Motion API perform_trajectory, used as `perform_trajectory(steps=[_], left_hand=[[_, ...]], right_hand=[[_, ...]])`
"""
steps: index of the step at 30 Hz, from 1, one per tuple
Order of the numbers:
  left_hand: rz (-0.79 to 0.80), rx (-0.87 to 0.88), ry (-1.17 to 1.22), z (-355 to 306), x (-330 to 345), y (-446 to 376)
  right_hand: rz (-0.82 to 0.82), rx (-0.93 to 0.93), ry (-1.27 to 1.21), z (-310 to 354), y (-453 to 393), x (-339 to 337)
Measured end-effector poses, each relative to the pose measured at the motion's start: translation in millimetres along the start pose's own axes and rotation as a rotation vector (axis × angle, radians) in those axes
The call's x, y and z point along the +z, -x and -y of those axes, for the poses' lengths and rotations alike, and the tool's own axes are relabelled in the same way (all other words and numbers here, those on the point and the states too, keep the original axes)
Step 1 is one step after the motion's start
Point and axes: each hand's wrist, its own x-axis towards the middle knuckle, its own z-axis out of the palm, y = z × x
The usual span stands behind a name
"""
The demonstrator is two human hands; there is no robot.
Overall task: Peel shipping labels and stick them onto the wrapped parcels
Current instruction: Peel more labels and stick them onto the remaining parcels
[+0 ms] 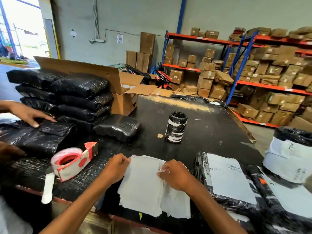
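Left hand pins the label stack; right hand fingers pinch a label corner. Pulled too fast, it could tear or curl onto itself.

One head-mounted wide-angle camera supplies your only view. It looks forward and down across the black worktable from its near edge. Your left hand and right hand sit low and centre, close to the lens, with the label stack directly under the fingertips. Beyond the fingers, the view reaches the far table edge, the orange-and-blue shelving at right and the grey back wall. Straight lines bow toward the frame borders.
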Motion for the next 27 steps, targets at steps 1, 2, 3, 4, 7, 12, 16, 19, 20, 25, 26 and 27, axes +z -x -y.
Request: perform_trajectory(steps=[1, 2, 3, 4, 7, 12, 16, 19, 20, 25, 26, 27], left_hand=[[-0.015, -0.001, -0.004, -2, -2, 0], [-0.031, 0.001, -0.003, -3, -4, 0], [-0.040, 0.003, 0.002, -4, -6, 0], [-0.048, 0.009, 0.009, -6, -9, -1], [-0.063, 0.016, 0.103, -15, -19, -1], [-0.019, 0.043, 0.356, -41, -37, 10], [-0.017, 0.077, 0.482, -57, -47, 18], [-0.013, 0.103, 0.530, -67, -49, 22], [-0.013, 0.108, 0.546, -70, -49, 23], [0.009, 0.145, 0.601, -77, -51, 26], [0.012, 0.148, 0.609, -78, -51, 26], [0.017, 0.151, 0.619, -79, -51, 26]], right_hand=[[-0.008, -0.009, 0.003, -1, 0, 1], [-0.022, -0.019, 0.003, -1, 0, 1], [-0.043, -0.034, -0.004, -1, -1, 2], [-0.067, -0.050, -0.018, -1, 0, 1], [-0.189, -0.122, -0.135, 0, 4, -3], [-0.042, -0.006, -0.723, 16, 19, -22], [-0.122, -0.010, -0.799, 17, 25, -37], [-0.088, -0.084, -0.907, 18, 34, -48], [-0.080, -0.124, -0.931, 19, 38, -51], [-0.105, -0.250, -0.908, 21, 53, -62], [-0.106, -0.261, -0.912, 21, 55, -64], [-0.105, -0.271, -0.917, 21, 57, -65]])
